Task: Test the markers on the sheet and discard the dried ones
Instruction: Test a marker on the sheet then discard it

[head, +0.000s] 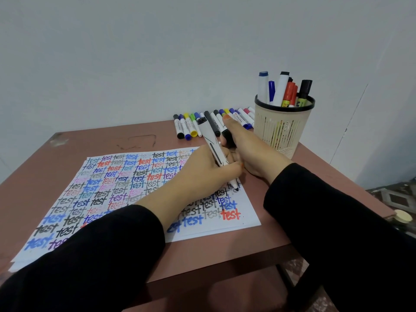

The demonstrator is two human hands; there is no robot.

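My left hand (200,174) grips a white marker (209,136) with a black end. Its black tip touches the white sheet (248,210) near the sheet's right edge. The sheet is covered with the word "test" in black, blue, red, grey and pink. My right hand (249,152) sits just behind the left one and holds a black cap (228,138) in its curled fingers. Behind the hands, a row of capped markers (191,128) lies along the back of the table.
A beige mesh pen holder (282,131) with several markers standing in it is at the back right of the brown table (90,143). The table's right edge drops to a patterned floor (396,199). A pale wall rises behind.
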